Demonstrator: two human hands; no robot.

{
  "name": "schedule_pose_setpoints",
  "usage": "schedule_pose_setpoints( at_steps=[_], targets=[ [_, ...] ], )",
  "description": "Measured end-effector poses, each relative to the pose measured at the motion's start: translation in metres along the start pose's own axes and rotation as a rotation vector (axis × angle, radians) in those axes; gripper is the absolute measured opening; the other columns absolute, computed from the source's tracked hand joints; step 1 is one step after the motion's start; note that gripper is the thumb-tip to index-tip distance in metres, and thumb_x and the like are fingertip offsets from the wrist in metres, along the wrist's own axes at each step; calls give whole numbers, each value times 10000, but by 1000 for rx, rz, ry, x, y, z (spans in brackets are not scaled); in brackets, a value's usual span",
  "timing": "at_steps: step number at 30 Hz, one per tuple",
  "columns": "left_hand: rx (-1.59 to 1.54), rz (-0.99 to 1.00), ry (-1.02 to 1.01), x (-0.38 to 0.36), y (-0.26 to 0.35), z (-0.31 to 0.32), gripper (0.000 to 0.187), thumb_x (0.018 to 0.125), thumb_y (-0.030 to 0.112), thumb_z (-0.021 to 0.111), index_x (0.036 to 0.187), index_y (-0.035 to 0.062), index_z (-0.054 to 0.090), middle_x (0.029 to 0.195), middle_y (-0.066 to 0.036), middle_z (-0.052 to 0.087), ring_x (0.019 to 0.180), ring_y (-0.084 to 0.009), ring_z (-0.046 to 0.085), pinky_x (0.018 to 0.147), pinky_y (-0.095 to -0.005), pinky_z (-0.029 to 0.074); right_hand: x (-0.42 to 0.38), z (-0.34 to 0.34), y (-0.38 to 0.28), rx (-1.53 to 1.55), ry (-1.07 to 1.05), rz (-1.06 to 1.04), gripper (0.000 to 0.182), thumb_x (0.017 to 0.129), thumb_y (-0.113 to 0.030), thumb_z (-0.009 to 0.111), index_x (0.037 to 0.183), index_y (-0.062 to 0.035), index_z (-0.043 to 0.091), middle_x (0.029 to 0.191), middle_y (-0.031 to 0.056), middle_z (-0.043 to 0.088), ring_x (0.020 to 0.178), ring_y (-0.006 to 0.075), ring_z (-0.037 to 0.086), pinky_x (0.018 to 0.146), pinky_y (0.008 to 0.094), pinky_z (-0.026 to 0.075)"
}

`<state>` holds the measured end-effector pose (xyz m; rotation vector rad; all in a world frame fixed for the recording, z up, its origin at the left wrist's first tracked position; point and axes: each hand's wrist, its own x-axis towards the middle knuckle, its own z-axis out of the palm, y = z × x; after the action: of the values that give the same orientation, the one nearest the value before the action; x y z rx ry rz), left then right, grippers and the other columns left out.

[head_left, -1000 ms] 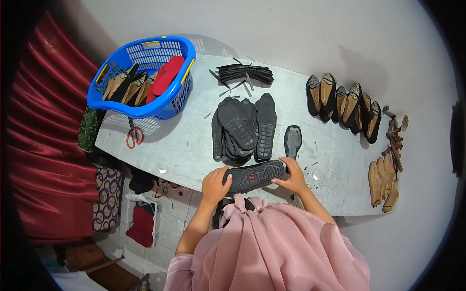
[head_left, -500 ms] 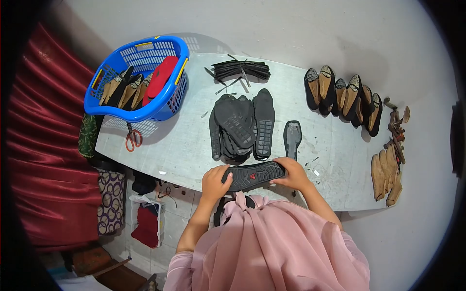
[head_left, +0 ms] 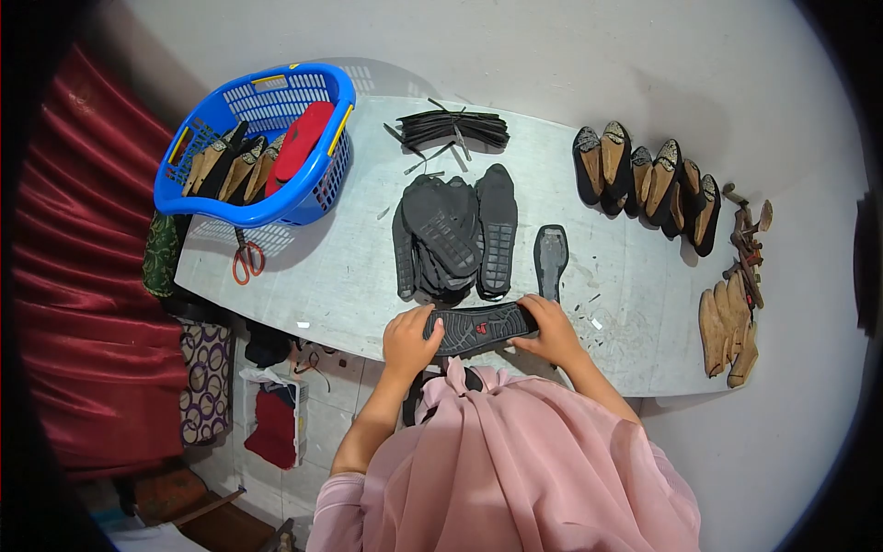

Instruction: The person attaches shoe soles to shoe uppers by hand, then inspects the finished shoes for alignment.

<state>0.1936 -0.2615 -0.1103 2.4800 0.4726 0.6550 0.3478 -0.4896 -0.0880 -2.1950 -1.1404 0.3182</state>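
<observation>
One sole [head_left: 460, 337], both hands [head_left: 407, 340] still gripping its ends

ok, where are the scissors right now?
Head view, left side: the red-handled scissors lie on the table, just on the near side of the blue basket.

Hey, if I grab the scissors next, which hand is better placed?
Probably your left hand: it's nearer the scissors by the blue basket. Your right hand is farther away; both hold the black sole.
</observation>
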Motion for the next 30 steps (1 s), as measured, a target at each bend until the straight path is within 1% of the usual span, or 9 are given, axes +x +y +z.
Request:
schedule_pose_setpoints(
  at_steps=[5,14,18,20,23,24,27,28,30],
  targets=[
    [-53,-11,8,3,-5,2,207,796,165,632,936,17,670,928,-135,673,871,-308,633,774,-390,491,-1,7,1,103,31,-14,710,589,-229,825,1196,-24,518,1193,165,538,1102,348,512,955,405,393],
    [-45,73,111,9,5,-4,202,794,129,623,957,20,671,928,-135,666,898,-318,619,800,-388,484,-7,24,30,286,66,2,693,605,-185,806,1217,-40,513,1222,166,499,1151,349,481,992,420,364],
    [-275,-185,215,5,5,5,209,796,88,611,982,11,668,961,-146,662,921,-323,624,832,-382,482,2,15,23,76,-55,35,772,569,-291,824,1232,-59,503,1216,162,513,1159,352,477,1021,521,313],
    [-296,-231,156,5,2,4,205,796,76,608,979,7,669,956,-156,664,915,-324,632,831,-375,488,10,12,11,-34,-146,96,799,583,-394,811,1240,-65,498,1203,157,524,1153,350,480,1027,576,284],
    [-284,-236,110,1,-4,6,192,800,81,606,965,10,676,943,-163,667,888,-321,644,806,-366,499,20,16,-12,-213,-172,14,784,633,-545,734,1221,-73,519,1195,145,525,1142,334,484,1026,641,233],
    [-274,-223,100,0,-6,7,187,802,86,606,958,13,679,938,-164,669,877,-320,648,794,-363,503,25,16,-17,-252,-80,-26,626,736,-584,622,1088,-66,604,1075,154,581,1055,322,539,976,554,353],
    [-271,-228,89,-1,-8,7,172,806,98,604,937,23,686,919,-156,672,866,-315,650,779,-363,505,42,35,-1,35,-55,312,492,797,-529,583,896,-53,658,875,171,627,920,333,594,830,452,461],
    [-265,-220,76,-1,-6,6,174,810,91,599,942,20,685,921,-156,673,868,-309,651,783,-358,503,43,45,-1,-33,108,309,419,836,-439,550,780,-40,663,708,180,623,773,354,616,666,425,482],
    [-254,-204,52,0,-1,2,177,817,78,590,953,13,681,923,-155,675,873,-297,652,792,-349,499,40,56,-2,-109,213,339,379,823,-395,551,754,-41,666,697,188,628,731,366,617,641,447,482]
  ],
)
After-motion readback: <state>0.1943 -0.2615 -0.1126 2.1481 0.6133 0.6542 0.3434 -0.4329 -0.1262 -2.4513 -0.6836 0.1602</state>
